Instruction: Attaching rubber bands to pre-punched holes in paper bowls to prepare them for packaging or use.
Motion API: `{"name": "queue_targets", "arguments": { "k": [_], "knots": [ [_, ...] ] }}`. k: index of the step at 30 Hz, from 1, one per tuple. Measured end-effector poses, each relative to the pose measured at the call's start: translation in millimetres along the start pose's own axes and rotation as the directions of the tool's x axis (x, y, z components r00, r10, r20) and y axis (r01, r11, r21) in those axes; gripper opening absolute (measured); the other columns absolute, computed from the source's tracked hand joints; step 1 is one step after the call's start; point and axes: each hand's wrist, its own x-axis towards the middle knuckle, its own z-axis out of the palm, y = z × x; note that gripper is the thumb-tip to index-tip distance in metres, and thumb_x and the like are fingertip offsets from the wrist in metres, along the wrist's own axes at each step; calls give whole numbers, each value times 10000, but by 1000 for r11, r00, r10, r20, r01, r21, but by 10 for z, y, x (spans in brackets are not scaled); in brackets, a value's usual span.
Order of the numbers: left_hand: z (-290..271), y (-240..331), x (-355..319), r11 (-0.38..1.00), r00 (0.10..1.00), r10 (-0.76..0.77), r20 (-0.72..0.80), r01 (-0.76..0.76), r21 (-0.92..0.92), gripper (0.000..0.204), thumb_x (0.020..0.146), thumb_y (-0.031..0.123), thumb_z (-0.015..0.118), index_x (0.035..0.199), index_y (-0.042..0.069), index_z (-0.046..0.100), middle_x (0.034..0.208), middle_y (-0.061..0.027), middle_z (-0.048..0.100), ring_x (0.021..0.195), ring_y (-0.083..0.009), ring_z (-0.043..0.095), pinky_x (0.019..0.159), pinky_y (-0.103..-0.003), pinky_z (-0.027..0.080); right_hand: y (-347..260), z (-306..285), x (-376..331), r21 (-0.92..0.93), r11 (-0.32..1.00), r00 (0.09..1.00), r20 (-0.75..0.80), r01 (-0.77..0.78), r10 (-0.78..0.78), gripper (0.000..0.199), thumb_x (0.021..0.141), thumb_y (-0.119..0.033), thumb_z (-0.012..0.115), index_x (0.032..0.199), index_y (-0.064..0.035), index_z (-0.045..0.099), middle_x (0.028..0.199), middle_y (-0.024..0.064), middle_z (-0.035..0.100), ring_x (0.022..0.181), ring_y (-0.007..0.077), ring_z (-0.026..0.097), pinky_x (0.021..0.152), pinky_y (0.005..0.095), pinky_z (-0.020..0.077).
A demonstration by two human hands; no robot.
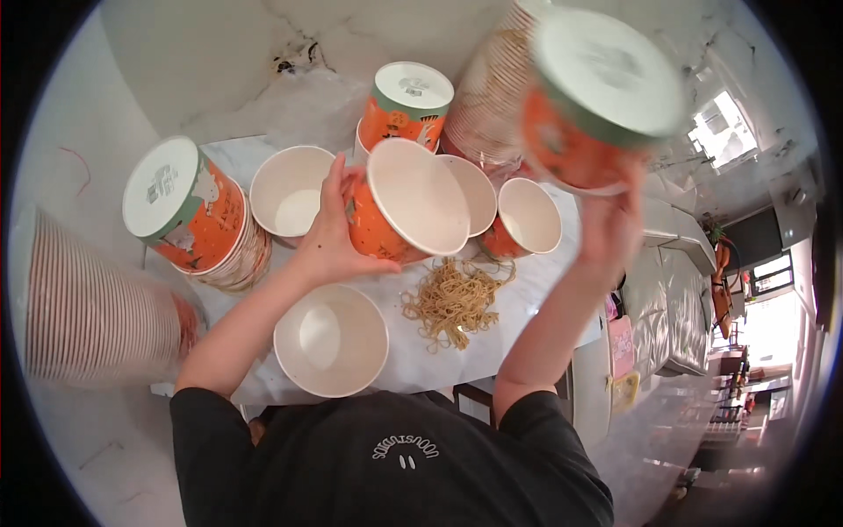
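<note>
Left hand: the left hand [329,233] is closed around the outside of a tipped paper bowl [406,204], fingers wrapped on its orange printed wall, the white inside turned toward the camera.
Right hand: the right hand [610,220] is raised above the table's right side and grips a stack of nested bowls [590,97] from below; the stack is blurred, so the exact finger placement cannot be read.
Held bowl: it hangs tilted just over the white table [527,307], above a loose pile of dry noodles [455,300] that lies on the surface.
Empty bowl: an upright empty bowl [331,339] stands nearest the body, just left of the noodle pile.
Other bowls: three more open bowls stand behind the held one, among them a left rear bowl [291,190] and a right rear bowl [529,215].
Stacks: an upside-down left stack [189,211] leans at the table's left; a long sleeve of bowls [97,312] lies at the far left; an inverted rear bowl [404,104] stands behind.
Step in hand: judging by the pose, single bowls are being pulled off the stacks and laid out open.
Next move calls for: likely righting the tipped bowl and setting it on bare table beside the noodles, while the lifted stack is kept from toppling.
</note>
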Motion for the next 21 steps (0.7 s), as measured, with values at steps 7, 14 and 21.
{"name": "queue_targets", "arguments": {
  "k": [7,14,21],
  "knots": [
    [-194,-190,-43,965,983,-40,179,-8,261,1513,552,382,1018,1656,97,23,1598,-235,269,1486,-436,327,1225,-526,323,1744,605,744,42,981,972,-133,-191,195,500,1154,-294,270,1537,9,378,1638,183,377,1500,318,383,1267,524,296],
    [-409,-118,-223,892,986,-75,148,0,452,1283,605,291,981,1622,108,221,1643,-242,254,1541,-472,244,1285,-564,202,2295,506,839,242,927,858,-367,-286,360,438,1143,-196,221,1453,28,434,1533,187,470,1384,338,500,1185,531,415],
    [-588,579,-307,910,971,-116,209,20,415,1050,706,139,896,1599,94,345,1657,-201,309,1554,-385,280,1287,-514,192,2281,230,682,-51,932,753,-605,-360,258,450,1025,12,542,1439,73,378,1346,189,541,1208,327,586,1074,463,487]
  ]
}}
